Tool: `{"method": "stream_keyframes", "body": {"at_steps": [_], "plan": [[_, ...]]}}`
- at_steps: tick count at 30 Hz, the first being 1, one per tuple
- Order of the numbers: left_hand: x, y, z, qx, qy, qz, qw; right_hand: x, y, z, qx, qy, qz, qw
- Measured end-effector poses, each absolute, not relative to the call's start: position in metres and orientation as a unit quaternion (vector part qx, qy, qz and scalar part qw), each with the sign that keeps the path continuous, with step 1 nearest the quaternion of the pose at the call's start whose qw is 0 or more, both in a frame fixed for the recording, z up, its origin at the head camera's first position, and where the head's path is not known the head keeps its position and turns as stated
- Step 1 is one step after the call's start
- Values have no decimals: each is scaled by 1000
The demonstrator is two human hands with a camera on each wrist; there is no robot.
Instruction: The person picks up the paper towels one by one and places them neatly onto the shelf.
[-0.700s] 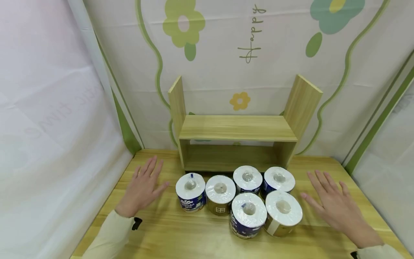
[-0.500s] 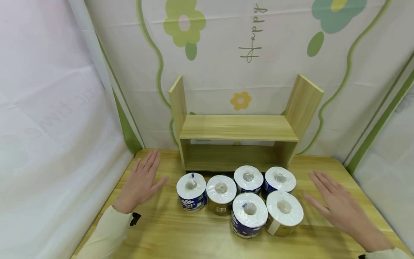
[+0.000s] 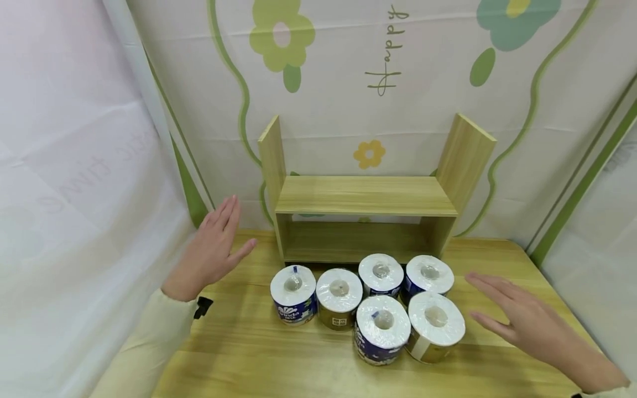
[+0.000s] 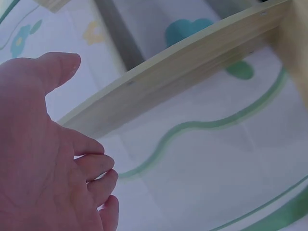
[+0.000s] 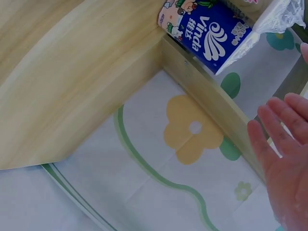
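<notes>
Several wrapped toilet paper rolls stand upright on the wooden table. A blue-labelled roll is leftmost, beside a gold-labelled roll. Further right are a front blue roll, a gold roll and two blue rolls behind them. My left hand, fingers straight and thumb spread, hovers left of the rolls and holds nothing. My right hand is right of them, fingers extended, also holding nothing. In the right wrist view, a blue Vinda roll shows beyond the right hand.
Behind the rolls stands a wooden shelf with two upright side panels and a lower compartment. Printed fabric hangs behind the table as a backdrop, with a white curtain on the left and another on the right.
My left hand has risen and moved away from me toward the backdrop. My right hand has turned more sideways, its fingers swinging left. The rolls and shelf stay put.
</notes>
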State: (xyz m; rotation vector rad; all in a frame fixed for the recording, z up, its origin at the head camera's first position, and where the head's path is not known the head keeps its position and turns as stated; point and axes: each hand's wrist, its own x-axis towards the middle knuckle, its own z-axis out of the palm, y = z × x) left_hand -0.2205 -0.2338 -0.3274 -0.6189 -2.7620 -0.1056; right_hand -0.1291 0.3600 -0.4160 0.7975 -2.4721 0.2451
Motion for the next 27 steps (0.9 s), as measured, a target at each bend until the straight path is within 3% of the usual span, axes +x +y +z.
{"method": "stream_keyframes", "body": {"at_steps": [9,19,27], "plan": [[-237,-222,-287,-228,-952,-45,199,-132,352,-409,379,-880,90,272],[-257,-212,-251,-243,-934,-47,258,-133,340,-406,419,-875,64,235],[-268,-196,-228,-262,-925,-30,274,-135,336,-408,433,-873,53,218]]}}
